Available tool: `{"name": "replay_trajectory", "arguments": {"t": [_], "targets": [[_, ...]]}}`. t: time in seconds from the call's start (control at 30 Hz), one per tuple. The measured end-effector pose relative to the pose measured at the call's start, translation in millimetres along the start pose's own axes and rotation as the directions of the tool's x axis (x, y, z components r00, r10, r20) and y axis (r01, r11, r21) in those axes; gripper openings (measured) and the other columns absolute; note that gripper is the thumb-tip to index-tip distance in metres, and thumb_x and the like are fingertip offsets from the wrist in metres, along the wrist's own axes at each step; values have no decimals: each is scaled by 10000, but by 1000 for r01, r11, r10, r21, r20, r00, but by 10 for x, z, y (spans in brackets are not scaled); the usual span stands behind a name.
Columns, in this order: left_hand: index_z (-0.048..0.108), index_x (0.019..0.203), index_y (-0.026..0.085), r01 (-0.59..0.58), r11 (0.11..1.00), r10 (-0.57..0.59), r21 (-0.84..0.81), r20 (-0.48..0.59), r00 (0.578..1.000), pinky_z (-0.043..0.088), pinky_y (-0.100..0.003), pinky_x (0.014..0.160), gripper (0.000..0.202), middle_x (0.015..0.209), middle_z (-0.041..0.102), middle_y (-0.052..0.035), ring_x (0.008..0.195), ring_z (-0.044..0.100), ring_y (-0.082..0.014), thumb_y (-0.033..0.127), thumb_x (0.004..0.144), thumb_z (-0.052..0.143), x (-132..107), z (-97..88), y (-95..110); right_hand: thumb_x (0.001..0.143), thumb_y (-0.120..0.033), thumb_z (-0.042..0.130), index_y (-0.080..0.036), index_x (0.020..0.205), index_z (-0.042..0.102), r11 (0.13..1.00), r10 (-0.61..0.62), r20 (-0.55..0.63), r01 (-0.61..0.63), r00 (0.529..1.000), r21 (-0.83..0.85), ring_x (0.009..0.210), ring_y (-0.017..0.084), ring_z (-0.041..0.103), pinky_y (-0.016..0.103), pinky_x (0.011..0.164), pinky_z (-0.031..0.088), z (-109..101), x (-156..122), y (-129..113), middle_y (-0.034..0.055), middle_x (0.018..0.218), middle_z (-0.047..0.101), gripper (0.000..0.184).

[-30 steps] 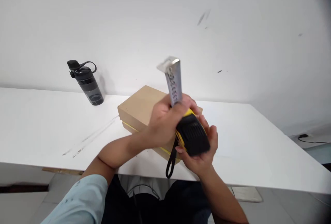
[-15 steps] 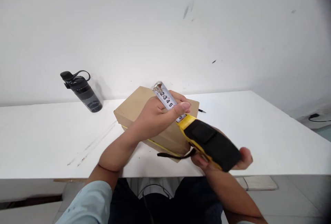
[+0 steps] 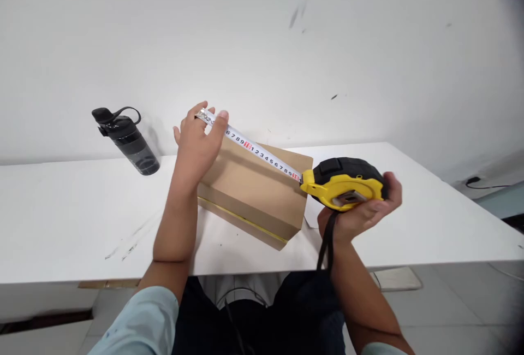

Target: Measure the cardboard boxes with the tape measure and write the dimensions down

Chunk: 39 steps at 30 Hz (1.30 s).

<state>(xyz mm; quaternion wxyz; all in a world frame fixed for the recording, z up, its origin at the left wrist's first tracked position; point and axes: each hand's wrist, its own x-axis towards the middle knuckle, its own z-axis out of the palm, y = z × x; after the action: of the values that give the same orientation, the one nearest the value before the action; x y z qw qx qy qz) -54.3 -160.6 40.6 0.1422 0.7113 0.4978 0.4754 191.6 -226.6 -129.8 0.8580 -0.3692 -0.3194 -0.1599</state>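
Note:
My right hand (image 3: 360, 216) grips the yellow and black case of a tape measure (image 3: 347, 183), and its black wrist strap hangs down. From the case a white blade (image 3: 266, 157) runs up and to the left, showing numbers to just past 20. Near the blade's metal end hook, my left hand (image 3: 198, 139) pinches it between thumb and fingers. Below the stretched blade a brown cardboard box (image 3: 254, 188) sits on the white table, with a yellow line along its front side. The blade passes above the box top; whether it touches cannot be told.
A dark, see-through water bottle (image 3: 129, 142) with a loop lid stands at the back left, near the wall. The white table (image 3: 429, 224) ends at an edge close to my lap. A black plug and cable (image 3: 475, 181) lie beyond its right side.
The tape blade is drawn out much longer. My left hand has moved up and left with the hook end; my right hand has turned and raised the case, so its side now shows.

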Motion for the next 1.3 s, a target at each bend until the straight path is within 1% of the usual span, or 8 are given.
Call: {"name": "replay_trajectory", "arguments": {"t": [0.13,0.27,0.4,0.5,0.6,0.73,1.0,1.3], "targets": [[752,1107,241,17,980,-42,196,128,991,277,-612,1314,511,1552,662,-156,1571,479,-383,659,1079,460,-29,-65,44,1088,-629,328,-215,1354,584,996,5,-36,-8,999,-85,1168,292,700,548,1115,579,-25,76,80,130,1287,616,554],[662,733,218,107,888,-282,446,346,895,519,-484,941,687,980,785,-145,1069,736,-389,782,1033,409,-59,-209,97,1087,-607,418,-222,1284,658,978,-155,-99,139,983,-157,1141,293,663,524,1112,561,-73,117,82,119,1226,596,495],[616,691,221,169,808,-323,564,185,928,463,-447,755,732,752,692,-121,813,702,-342,751,1070,282,-84,-348,99,1097,-559,447,-236,1303,701,966,-234,-112,219,966,-134,1143,291,647,532,1156,526,-99,124,58,115,1207,601,460],[697,881,216,146,789,-244,597,86,966,468,-457,799,640,981,776,-150,955,712,-362,607,1110,245,-25,-323,12,1081,-580,489,-236,1310,715,964,-234,-86,219,968,-153,1138,301,668,549,1150,537,-103,113,63,117,1205,641,471],[721,1083,222,74,825,-231,560,214,949,483,-440,843,539,1247,786,-144,1105,707,-361,590,1092,327,81,-196,-107,1050,-606,555,-208,1243,761,965,-222,-86,206,971,-164,1082,304,705,555,1117,558,-107,108,76,112,1150,695,487],[694,898,223,22,827,-295,561,401,867,458,-406,745,477,1088,809,-128,971,723,-331,627,1022,473,169,-33,-191,1034,-606,581,-185,1203,771,972,-186,-94,169,978,-161,1082,316,720,569,1088,574,-135,133,99,117,1144,720,492],[702,1013,230,83,840,-313,536,353,882,475,-422,746,421,1184,785,-131,1027,720,-362,636,921,636,203,28,-214,995,-661,578,-215,1311,736,967,-211,-120,189,970,-170,1077,330,690,583,1030,601,-153,208,104,120,1119,673,568],[727,983,244,113,883,-298,456,357,886,474,-403,757,361,1305,751,-117,1169,698,-361,593,901,692,261,26,-338,991,-688,595,-208,1112,829,963,-227,-188,192,956,-191,1066,364,727,541,990,624,-53,242,86,133,1030,698,548]]}}
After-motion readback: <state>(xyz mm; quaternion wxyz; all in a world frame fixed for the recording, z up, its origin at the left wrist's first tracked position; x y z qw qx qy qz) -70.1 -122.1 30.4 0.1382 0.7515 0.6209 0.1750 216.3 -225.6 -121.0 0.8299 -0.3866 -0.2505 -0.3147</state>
